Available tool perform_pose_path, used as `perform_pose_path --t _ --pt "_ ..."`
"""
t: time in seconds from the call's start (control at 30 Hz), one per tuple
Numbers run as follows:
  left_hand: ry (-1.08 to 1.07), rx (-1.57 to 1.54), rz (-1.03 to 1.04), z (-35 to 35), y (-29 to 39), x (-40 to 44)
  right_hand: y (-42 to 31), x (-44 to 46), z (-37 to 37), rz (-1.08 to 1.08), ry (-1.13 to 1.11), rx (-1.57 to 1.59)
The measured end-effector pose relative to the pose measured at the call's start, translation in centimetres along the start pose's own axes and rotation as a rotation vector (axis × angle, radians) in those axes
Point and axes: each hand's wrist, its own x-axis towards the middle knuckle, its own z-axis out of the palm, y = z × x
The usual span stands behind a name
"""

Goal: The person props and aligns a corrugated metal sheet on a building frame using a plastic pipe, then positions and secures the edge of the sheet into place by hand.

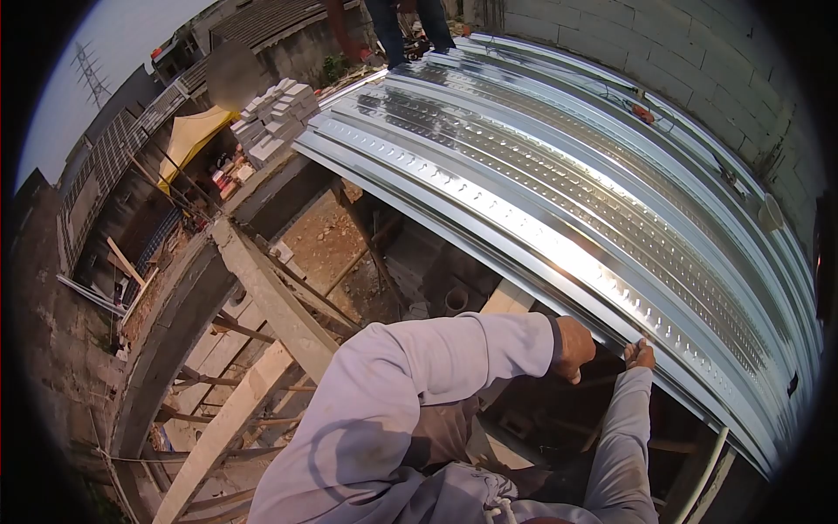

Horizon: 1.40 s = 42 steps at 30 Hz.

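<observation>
And here we are at four o'clock, both bare hands right up at the near edge of the dimpled metal decking sheet (524,229). The left hand (574,347) has its fingers bent, one knuckle angled down beside the lip; whether it grips anything, I can't tell. Just beside it, the right hand (640,354) is curled up tight and seems to be pinching that thin lip.

The sheet lies at the near side of the ribbed panels, sweeping from twelve o'clock round to four, and below it the drop opens past a concrete beam (278,293) at nine. Grey blocks (279,118) are stacked at ten, near a yellow tarp (188,140); a block wall (642,48) rises at one, and another person's legs (388,31) stand at twelve.

Now, how does it handle? Stiff along its ribs, I'd judge, but floppy across its width, awkward more than heavy, slick and sharp-lipped for bare skin. Best hold: hands well apart on the folded edge, fingers under the rib, palms off the raw end. The thin metal could crease if pulled at one point.
</observation>
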Motion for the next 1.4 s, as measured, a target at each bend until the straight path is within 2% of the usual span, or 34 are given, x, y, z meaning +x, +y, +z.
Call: perform_pose_path --t 1.4 --pt "-0.005 -0.017 -0.002 0.0 -0.1 0.2 -0.3 -0.5 0.4 0.012 0.028 0.035"
